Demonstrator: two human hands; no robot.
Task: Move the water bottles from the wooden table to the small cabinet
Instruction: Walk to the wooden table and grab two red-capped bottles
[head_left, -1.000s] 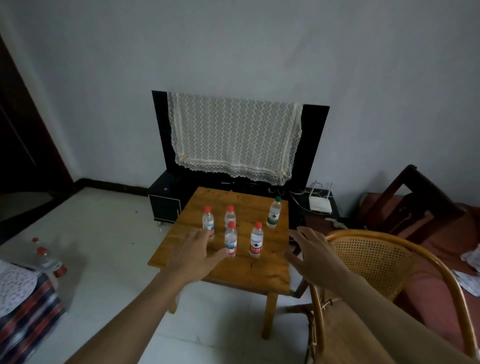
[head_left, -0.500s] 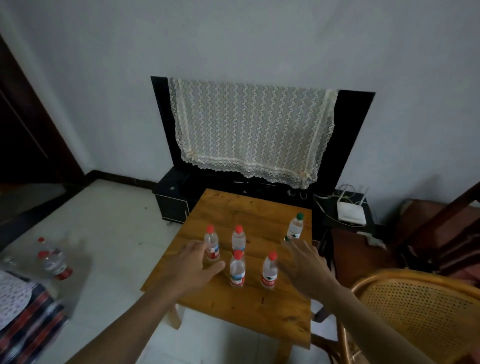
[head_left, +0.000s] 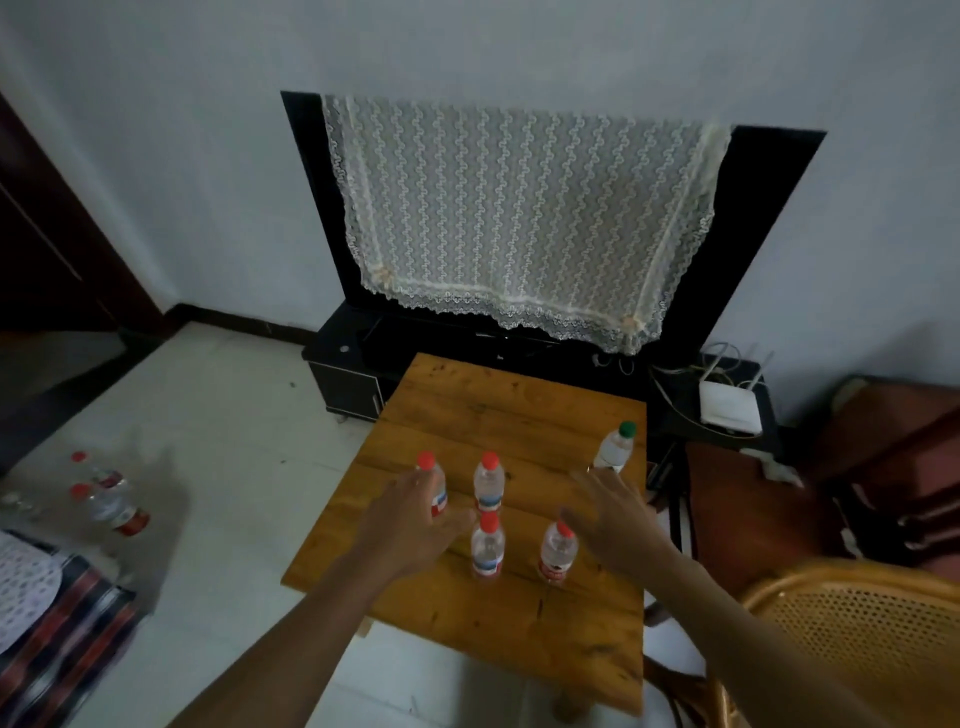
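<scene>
Several small water bottles stand upright on the wooden table (head_left: 483, 410). Those with red caps include a far-left bottle (head_left: 436, 486), a far-middle bottle (head_left: 489, 484), a near-middle bottle (head_left: 487, 546) and a near-right bottle (head_left: 557, 552). A green-capped bottle (head_left: 615, 448) stands at the right edge. My left hand (head_left: 410, 525) hovers open in front of the far-left bottle, partly covering it. My right hand (head_left: 618, 519) is spread open between the near-right bottle and the green-capped bottle, holding nothing. The low black cabinet (head_left: 345, 382) stands behind the table under the TV.
A lace-draped TV (head_left: 524, 223) sits on the cabinet. A white router (head_left: 730, 408) lies on a black stand to the right. A wicker chair (head_left: 857, 634) is at near right. Two red-capped bottles (head_left: 111, 506) lie on the tiled floor at left, beside striped fabric (head_left: 52, 639).
The view has closed in on the table. Both hands have reached forward: the left now at the far-left bottle, the right between the near-right and green-capped bottles.
</scene>
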